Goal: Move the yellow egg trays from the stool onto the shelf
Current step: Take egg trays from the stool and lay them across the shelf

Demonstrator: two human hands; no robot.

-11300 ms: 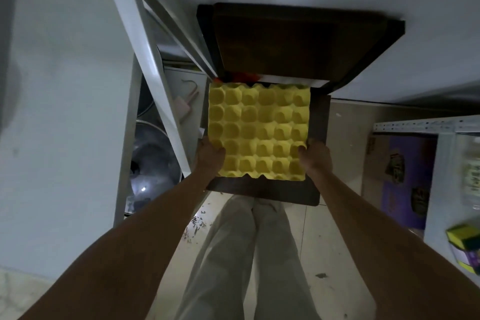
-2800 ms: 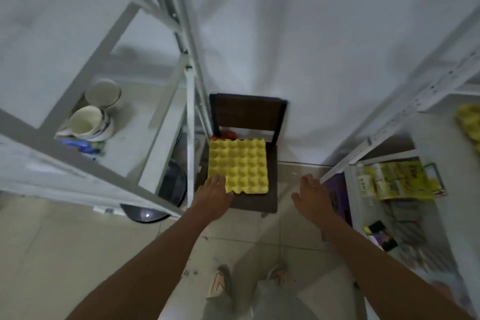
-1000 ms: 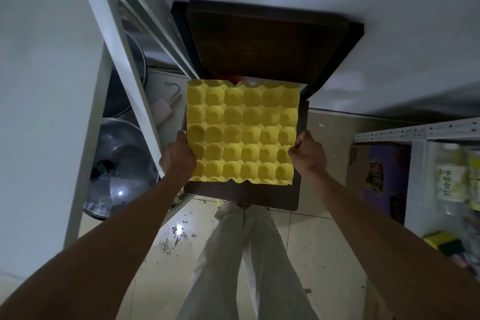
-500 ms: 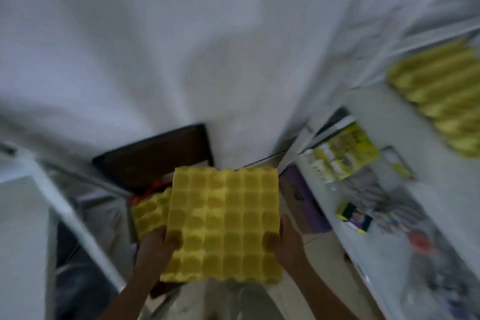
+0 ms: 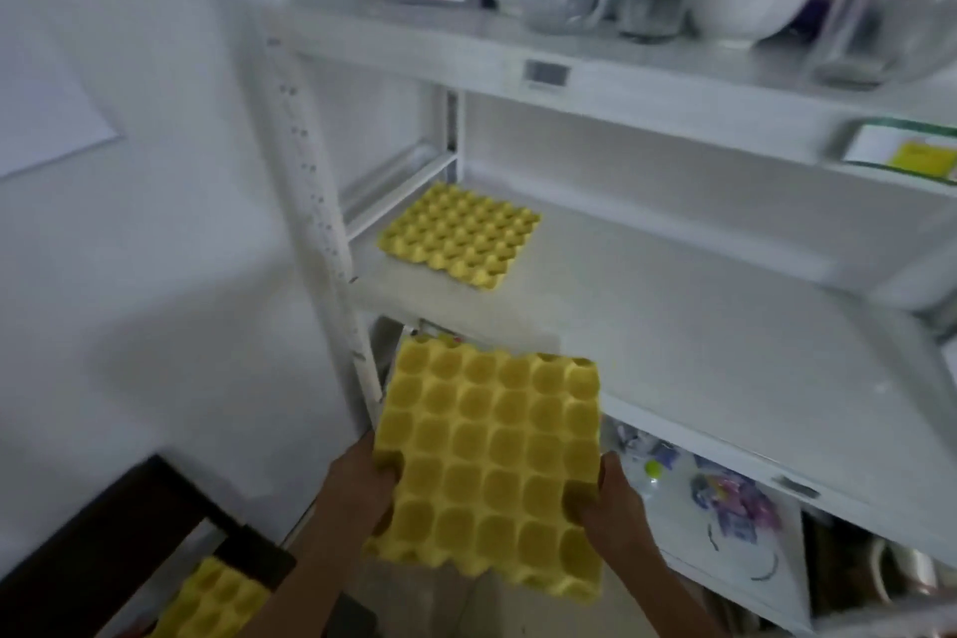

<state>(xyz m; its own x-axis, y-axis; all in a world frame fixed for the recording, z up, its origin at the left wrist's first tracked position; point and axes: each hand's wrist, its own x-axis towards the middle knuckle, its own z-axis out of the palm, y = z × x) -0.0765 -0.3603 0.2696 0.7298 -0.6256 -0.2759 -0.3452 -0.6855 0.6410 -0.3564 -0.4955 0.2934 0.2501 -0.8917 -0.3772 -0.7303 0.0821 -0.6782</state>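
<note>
I hold a yellow egg tray point(image 5: 492, 461) in the air, just in front of and below the white shelf point(image 5: 699, 342). My left hand point(image 5: 362, 482) grips its left edge and my right hand point(image 5: 611, 503) grips its right edge. Another yellow egg tray point(image 5: 461, 234) lies on the shelf board at its back left corner. At the bottom left, one more yellow egg tray point(image 5: 212, 601) rests on the dark stool point(image 5: 129, 523), partly hidden behind the stool's back.
The upper shelf point(image 5: 621, 52) carries cups, glass jars and a white bowl point(image 5: 751, 10). Packets and bags fill the lower shelf point(image 5: 725, 513). A white upright post point(image 5: 316, 202) stands left of the shelf, with a white wall beyond it.
I have lifted the tray off the stool and turned right with it toward the shelf. The view has swung from the stool to the shelf, where one tray lies.
</note>
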